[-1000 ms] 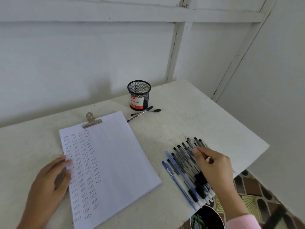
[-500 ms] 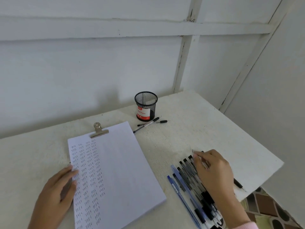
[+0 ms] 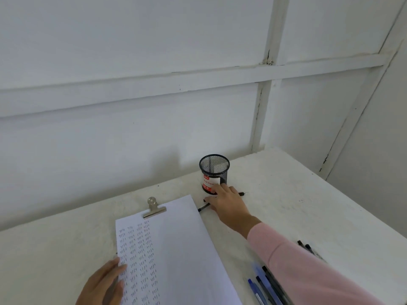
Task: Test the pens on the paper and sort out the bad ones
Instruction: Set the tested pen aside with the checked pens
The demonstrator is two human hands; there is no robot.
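A sheet of paper (image 3: 176, 249) under a metal clip (image 3: 154, 209) lies on the white table (image 3: 308, 205); its left columns are filled with small test marks. My left hand (image 3: 103, 282) rests flat on the paper's left edge. My right hand (image 3: 229, 205) reaches far forward to the base of a black mesh pen cup (image 3: 214, 170), fingers fairly straight, lying over loose pens there. A black pen end (image 3: 202, 208) shows left of the hand and another tip (image 3: 241, 193) to its right. Whatever is under the palm is hidden.
A row of blue and black pens (image 3: 264, 282) lies at the bottom right, mostly hidden by my pink sleeve. Two black pen ends (image 3: 306, 246) show beyond the sleeve. White walls close off the back and right side of the table.
My right hand has left the pen row at the lower right and moved forward to the pens beside the mesh cup. The view has tilted upward. My left hand stays on the paper.
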